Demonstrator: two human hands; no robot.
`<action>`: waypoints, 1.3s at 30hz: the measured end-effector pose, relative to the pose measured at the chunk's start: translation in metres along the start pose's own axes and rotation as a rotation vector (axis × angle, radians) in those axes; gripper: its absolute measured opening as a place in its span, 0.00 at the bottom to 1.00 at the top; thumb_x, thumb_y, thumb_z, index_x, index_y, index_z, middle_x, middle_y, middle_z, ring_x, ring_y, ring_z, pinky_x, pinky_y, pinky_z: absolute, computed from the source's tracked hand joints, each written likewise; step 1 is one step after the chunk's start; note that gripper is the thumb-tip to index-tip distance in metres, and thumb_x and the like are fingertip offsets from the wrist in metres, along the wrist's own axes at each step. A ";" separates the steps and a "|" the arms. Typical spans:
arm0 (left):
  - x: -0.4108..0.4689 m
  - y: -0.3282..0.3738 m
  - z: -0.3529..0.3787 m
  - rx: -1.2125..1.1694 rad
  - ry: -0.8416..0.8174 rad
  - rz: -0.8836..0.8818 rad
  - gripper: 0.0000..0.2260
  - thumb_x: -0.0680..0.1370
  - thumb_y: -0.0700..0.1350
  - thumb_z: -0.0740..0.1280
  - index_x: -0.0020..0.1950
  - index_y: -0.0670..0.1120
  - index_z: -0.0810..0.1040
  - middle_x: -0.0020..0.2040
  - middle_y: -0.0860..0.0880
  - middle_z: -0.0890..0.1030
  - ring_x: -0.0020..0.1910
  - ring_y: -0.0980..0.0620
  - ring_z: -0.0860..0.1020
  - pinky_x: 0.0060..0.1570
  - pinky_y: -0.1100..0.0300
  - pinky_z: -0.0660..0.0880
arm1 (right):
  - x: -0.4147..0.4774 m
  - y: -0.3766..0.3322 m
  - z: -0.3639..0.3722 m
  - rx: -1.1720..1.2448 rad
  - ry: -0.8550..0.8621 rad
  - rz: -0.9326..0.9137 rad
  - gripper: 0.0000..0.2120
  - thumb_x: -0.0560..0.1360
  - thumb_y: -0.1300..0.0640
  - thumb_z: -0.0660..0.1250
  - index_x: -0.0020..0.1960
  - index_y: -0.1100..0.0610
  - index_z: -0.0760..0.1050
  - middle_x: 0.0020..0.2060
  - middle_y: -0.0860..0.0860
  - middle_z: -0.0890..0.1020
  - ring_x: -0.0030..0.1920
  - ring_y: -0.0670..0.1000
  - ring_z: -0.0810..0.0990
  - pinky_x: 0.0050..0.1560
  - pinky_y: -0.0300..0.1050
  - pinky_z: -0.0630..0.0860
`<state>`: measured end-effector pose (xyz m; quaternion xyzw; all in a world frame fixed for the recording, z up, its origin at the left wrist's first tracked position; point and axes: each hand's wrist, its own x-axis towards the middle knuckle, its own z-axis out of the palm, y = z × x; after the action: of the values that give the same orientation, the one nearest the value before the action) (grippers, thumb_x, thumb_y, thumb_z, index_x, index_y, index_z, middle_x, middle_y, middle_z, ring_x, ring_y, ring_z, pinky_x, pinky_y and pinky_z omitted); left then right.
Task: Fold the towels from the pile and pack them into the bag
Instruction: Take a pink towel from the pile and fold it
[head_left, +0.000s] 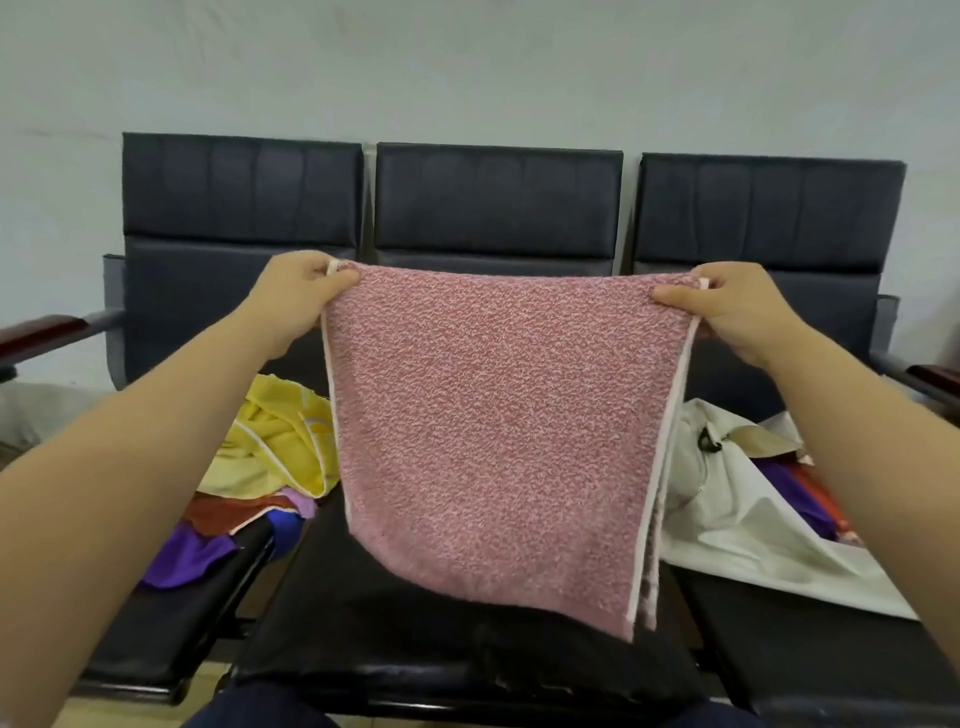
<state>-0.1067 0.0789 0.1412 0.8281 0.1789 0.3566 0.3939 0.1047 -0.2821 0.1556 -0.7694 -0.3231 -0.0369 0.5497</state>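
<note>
towel: pink looped terry towel (488, 441) hangs doubled above black padded bench (395, 639), middle seat | hands: left hand (296, 296), right hand (727, 306) each pinch a top corner | risk: layers may slide askew if either pinch loosens

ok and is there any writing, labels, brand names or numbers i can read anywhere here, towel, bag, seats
No readable text in this view.
pink towel, pinched at its top corners by the left hand and right hand: plain weave and pale edging, no printed tag shows.
white bag: no print visible.
pile of towels: no labels visible.
black seats: no markings.
</note>
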 end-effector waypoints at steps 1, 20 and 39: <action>0.003 -0.001 -0.001 -0.076 -0.017 -0.026 0.04 0.78 0.46 0.67 0.49 0.47 0.81 0.49 0.44 0.81 0.49 0.48 0.78 0.56 0.46 0.75 | 0.001 0.001 0.000 -0.013 0.004 -0.008 0.06 0.73 0.59 0.73 0.39 0.58 0.78 0.36 0.53 0.81 0.37 0.48 0.81 0.39 0.42 0.81; 0.009 -0.007 0.012 -0.484 0.011 -0.317 0.13 0.79 0.41 0.62 0.60 0.37 0.77 0.56 0.40 0.81 0.52 0.45 0.79 0.51 0.50 0.76 | 0.001 -0.003 0.022 0.457 0.014 0.329 0.09 0.78 0.62 0.65 0.56 0.63 0.77 0.46 0.55 0.82 0.42 0.50 0.82 0.40 0.43 0.79; -0.066 0.100 0.134 -1.047 -0.393 -0.370 0.11 0.79 0.35 0.52 0.45 0.43 0.73 0.43 0.46 0.75 0.44 0.51 0.76 0.47 0.59 0.72 | -0.019 -0.041 0.162 0.139 0.102 -0.149 0.18 0.80 0.50 0.61 0.32 0.46 0.77 0.28 0.44 0.79 0.32 0.39 0.77 0.37 0.32 0.71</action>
<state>-0.0524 -0.0923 0.1314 0.5290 0.0442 0.1629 0.8317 0.0196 -0.1422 0.1175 -0.7004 -0.3528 -0.0944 0.6132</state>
